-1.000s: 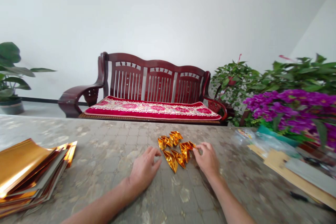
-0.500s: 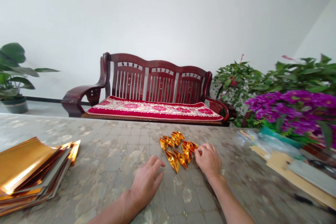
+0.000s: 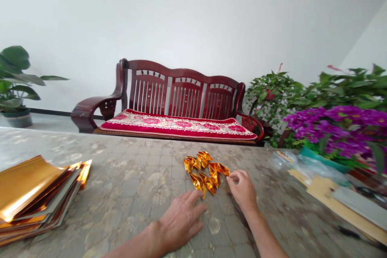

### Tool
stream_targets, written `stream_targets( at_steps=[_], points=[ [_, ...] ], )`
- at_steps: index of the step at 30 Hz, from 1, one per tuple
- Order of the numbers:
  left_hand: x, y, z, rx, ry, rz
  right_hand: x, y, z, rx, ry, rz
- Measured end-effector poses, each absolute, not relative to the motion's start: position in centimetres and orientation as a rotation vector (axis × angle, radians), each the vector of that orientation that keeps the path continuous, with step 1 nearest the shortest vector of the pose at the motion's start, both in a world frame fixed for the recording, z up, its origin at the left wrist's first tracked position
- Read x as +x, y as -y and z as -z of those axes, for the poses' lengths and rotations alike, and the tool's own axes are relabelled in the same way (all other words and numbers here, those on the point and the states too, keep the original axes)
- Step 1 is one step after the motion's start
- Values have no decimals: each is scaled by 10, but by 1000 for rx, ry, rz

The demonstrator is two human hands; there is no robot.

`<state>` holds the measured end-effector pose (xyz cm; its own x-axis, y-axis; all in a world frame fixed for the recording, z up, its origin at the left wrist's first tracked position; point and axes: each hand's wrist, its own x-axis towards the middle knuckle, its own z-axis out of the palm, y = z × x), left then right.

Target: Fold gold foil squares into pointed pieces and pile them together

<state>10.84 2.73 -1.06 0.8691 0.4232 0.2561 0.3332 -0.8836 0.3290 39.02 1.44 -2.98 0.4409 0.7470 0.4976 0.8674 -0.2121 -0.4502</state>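
Observation:
Several folded gold foil pieces (image 3: 214, 172) lie in a loose ring on the patterned tabletop (image 3: 133, 193). My right hand (image 3: 242, 189) is at the ring's right side, thumb and forefinger pinched on the tip of the rightmost folded piece (image 3: 223, 169). Below the ring, my left hand (image 3: 183, 219) hovers low or rests with its fingers apart, holding nothing. Its fingertips are beside the lower tip of the front left folded piece (image 3: 197, 182); whether they touch it is unclear.
A stack of gold foil sheets (image 3: 30, 185) lies at the left. Cardboard pieces (image 3: 326, 193), clear plastic bags (image 3: 320, 169) and a black pen-like object (image 3: 349, 232) are at the right, near purple flowers (image 3: 341, 129). A wooden bench (image 3: 181, 88) stands beyond the table.
My left hand has moved right, close to the front folded pieces. My right hand has shifted slightly right and down, and the rightmost piece's tip now points further right.

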Motion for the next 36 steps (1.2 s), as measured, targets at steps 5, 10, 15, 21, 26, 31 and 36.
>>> stream_targets(
  at_steps=[5, 10, 15, 21, 26, 31, 36],
  points=[
    [111, -28, 6, 2750, -642, -422, 393, -19, 33, -1946, 1371, 172],
    [112, -28, 4, 2725, -685, -411, 395, -26, 34, -1900, 1390, 142],
    [113, -29, 6, 2700, -732, -464, 390, -26, 33, -1865, 1384, 136],
    [113, -32, 7, 2685, -742, -481, 383, -11, 21, -1778, 1497, 26],
    [113, -34, 10, 2656, -768, -505, 380, -5, 13, -1727, 1663, -183],
    [113, -39, 17, 2644, -814, -517, 375, -6, 17, -1730, 1728, -254],
    [113, -47, 21, 2628, -870, -512, 374, -9, 23, -1745, 1716, -211]
  ],
)
